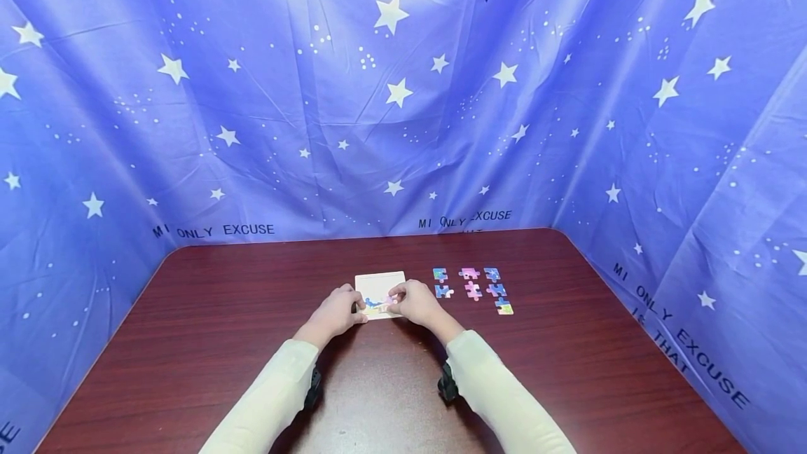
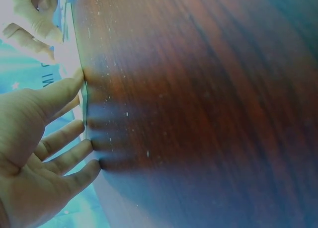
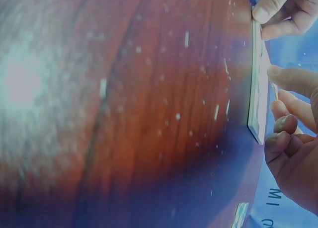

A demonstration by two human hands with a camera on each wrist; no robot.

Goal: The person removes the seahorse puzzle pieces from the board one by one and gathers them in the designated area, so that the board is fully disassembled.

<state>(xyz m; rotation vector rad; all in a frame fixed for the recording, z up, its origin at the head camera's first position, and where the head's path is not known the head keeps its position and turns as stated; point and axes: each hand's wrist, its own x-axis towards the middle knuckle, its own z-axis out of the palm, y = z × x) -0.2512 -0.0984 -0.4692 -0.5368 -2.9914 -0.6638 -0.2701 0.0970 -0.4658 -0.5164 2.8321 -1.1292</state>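
Note:
A white puzzle board [image 1: 380,281] lies on the table, with a coloured picture section along its lower part. My left hand [image 1: 338,310] holds the board at its near left corner, the thumb and fingers at its edges. Over the right part of the board, my right hand [image 1: 419,303] pinches a puzzle piece [image 3: 276,93] between thumb and fingers. Only a thin edge of that piece shows in the right wrist view; the fingers hide the rest. Whether it touches the board, I cannot tell.
Several loose puzzle pieces [image 1: 473,291] in pink, blue and yellow lie spaced out to the right of the board. The dark red wooden table [image 1: 239,342] reaches a blue star-printed curtain [image 1: 302,125] at the back and sides.

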